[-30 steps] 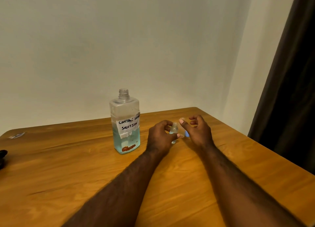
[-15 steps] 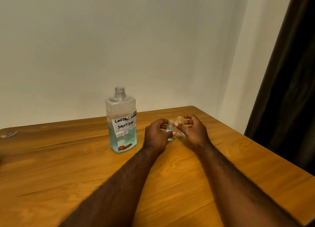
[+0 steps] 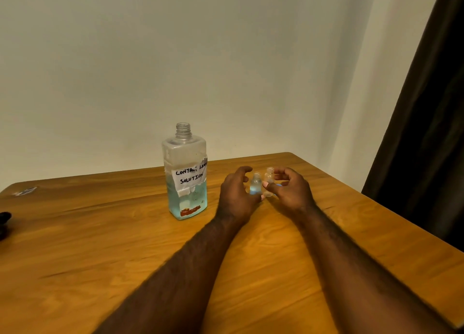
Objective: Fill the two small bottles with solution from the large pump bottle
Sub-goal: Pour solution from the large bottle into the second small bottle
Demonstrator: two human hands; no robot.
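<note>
The large clear bottle, labelled "contact lens solution", stands upright on the wooden table, neck open, about half full of blue liquid. To its right stand two small clear bottles side by side. My left hand curls round the left small bottle, which holds a little blue liquid. My right hand pinches the right small bottle between thumb and fingers; that bottle looks clear. Something small and blue shows inside the right hand.
A black object lies at the table's left edge and a small wrapper at the far left corner. A dark curtain hangs past the table's right edge. The pale wall runs close behind the table.
My right hand has moved in toward the left hand, bringing the second small bottle up beside the first. The large bottle has stayed put.
</note>
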